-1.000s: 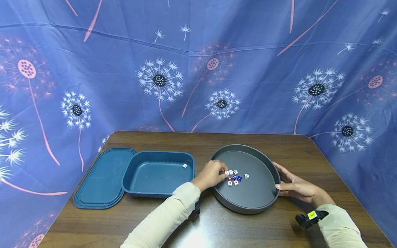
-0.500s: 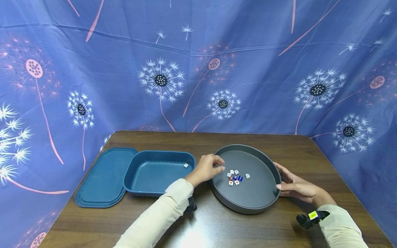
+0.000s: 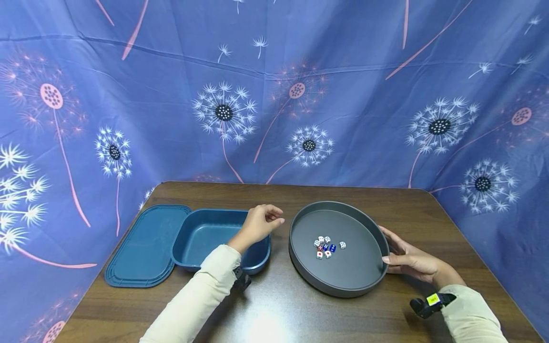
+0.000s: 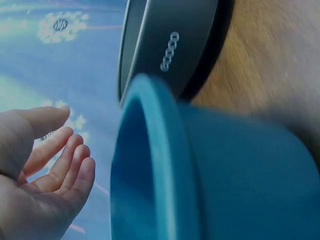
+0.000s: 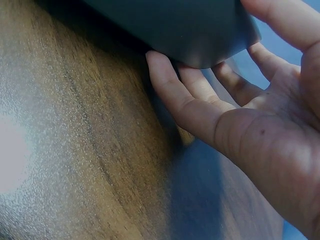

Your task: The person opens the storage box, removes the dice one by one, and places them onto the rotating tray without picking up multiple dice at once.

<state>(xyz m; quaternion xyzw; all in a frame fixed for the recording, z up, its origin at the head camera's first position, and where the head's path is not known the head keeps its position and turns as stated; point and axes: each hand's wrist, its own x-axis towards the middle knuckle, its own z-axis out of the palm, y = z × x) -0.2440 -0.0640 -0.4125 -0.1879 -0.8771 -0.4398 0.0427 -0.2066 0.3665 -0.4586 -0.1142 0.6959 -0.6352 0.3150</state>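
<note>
In the head view my left hand (image 3: 259, 223) hovers over the right end of a blue plastic box (image 3: 182, 245). The left wrist view shows that hand (image 4: 50, 170) with loosely bent fingers and a gap below the thumb; nothing shows between them. My right hand (image 3: 413, 259) holds the right side of a round dark grey pan (image 3: 351, 281), its thumb at the rim. In the right wrist view the fingers (image 5: 167, 82) lie against the pan's outside, low down. Several small dice sit in the pan: white dice (image 3: 319, 255), blue dice (image 3: 332, 248) and a red die (image 3: 320, 248).
A flat blue lid (image 3: 143, 247) lies left of the box, partly under its edge. Everything stands on a brown wooden table (image 3: 283, 314). Behind it hangs a blue cloth (image 3: 356, 157) with dandelion prints.
My left hand has drawn back from the dice, moving left out of the pan to above the box, where it now covers the box's white die. The right hand keeps its hold.
</note>
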